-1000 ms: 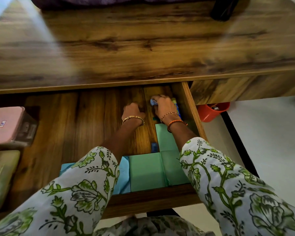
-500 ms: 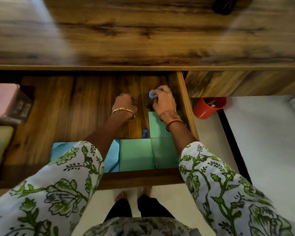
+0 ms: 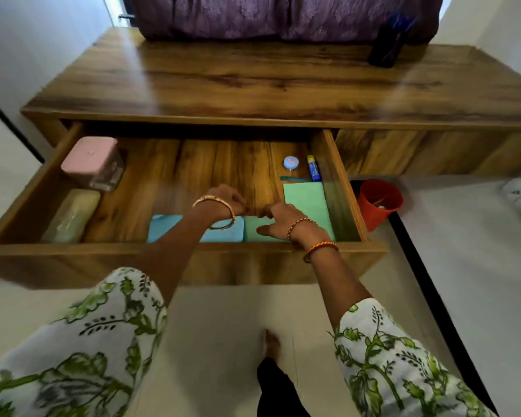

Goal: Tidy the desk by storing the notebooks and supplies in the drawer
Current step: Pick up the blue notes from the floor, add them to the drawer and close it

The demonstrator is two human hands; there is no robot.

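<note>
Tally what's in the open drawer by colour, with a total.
Green: 3, the notebook on the right, the front notebook, the pale case at the left
Blue: 4, the notebook, the round pot, the stick, the clip
Pink: 1, the lidded box
Total: 8

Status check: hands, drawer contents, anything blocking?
Left hand and right hand empty, over the open wooden drawer. Green notebook, small round blue jar and blue-yellow stick stowed. Nothing blocking.
</note>
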